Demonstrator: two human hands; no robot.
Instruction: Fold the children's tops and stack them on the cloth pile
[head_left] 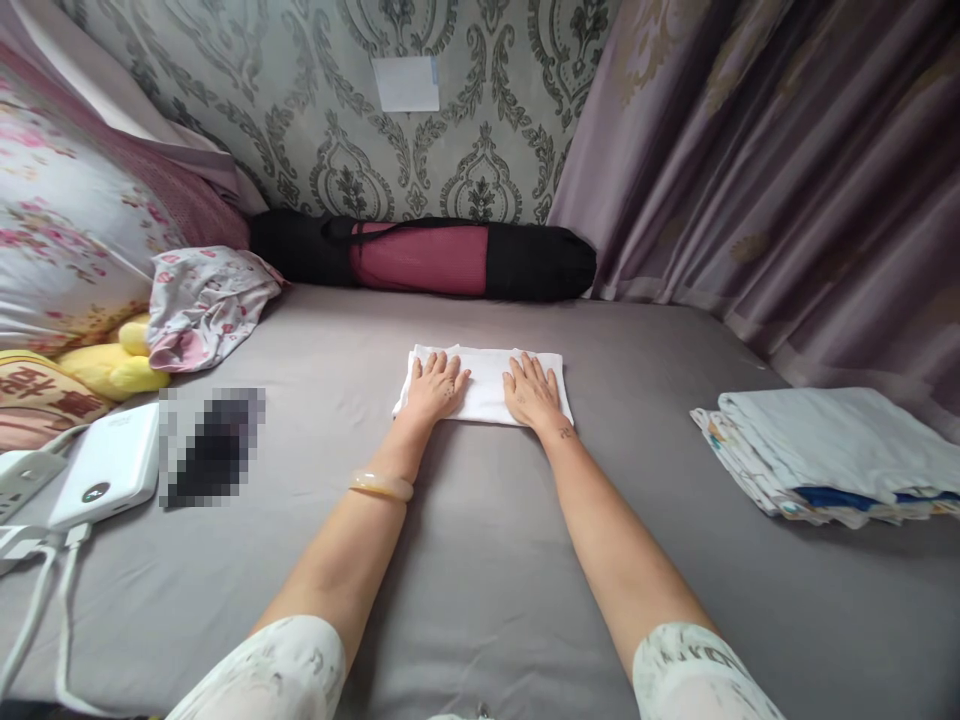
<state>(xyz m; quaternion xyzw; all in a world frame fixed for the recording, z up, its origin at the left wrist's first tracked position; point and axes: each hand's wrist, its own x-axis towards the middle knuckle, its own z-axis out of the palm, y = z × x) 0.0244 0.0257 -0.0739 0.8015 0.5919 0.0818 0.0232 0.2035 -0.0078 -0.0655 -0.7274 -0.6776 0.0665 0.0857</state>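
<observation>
A white folded cloth [486, 388] lies flat on the grey bed sheet [480, 520], straight ahead of me. My left hand [439, 387] rests palm down on its left part, fingers spread and pointing away. On the right part lies my right hand [532, 388], also flat with its fingers apart. A bare strip of the cloth shows between the two hands. Neither hand grips anything. The edges under my palms are hidden.
Folded clothes [840, 445] are stacked at the right. A black and red long bag [420, 257] lies along the wall. At left are a crumpled printed cloth [210, 300], a yellow plush toy [112, 365] and a white power bank [109, 465] with cables.
</observation>
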